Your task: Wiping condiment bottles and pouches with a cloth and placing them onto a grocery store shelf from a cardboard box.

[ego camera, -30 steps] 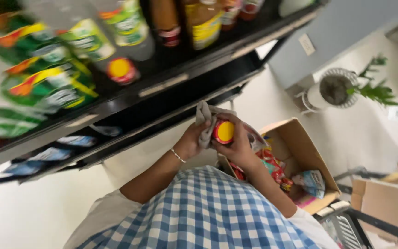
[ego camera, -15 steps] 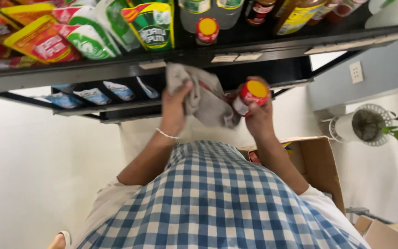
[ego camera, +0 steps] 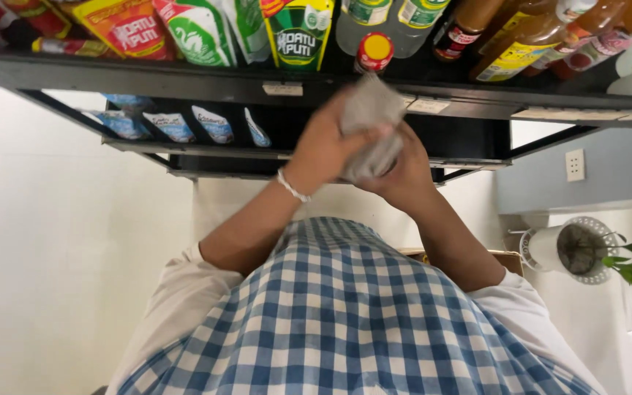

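Note:
My left hand (ego camera: 322, 143), with a thin bracelet on the wrist, is clenched on a crumpled grey cloth (ego camera: 371, 117) and presses it against my right hand (ego camera: 406, 174). My right hand is cupped under the cloth, just in front of the black shelf edge (ego camera: 184, 77). The red can with a yellow lid that it held a moment ago is hidden by the cloth. Both arms reach up from my blue-and-white checked shirt (ego camera: 352, 322).
The top shelf carries coloured sachets (ego camera: 129, 25), a green pouch (ego camera: 300, 33), sauce bottles (ego camera: 521, 40) and a small yellow-lidded can (ego camera: 374, 51). Pale pouches (ego camera: 177, 126) lie on the lower shelf. At right are a wall socket (ego camera: 574, 164), a potted plant (ego camera: 576, 249) and a cardboard box edge (ego camera: 502, 256).
My view has swung up to the shelves. My hands rose with it, and the left hand has drawn the cloth over the can, which showed in the right hand before.

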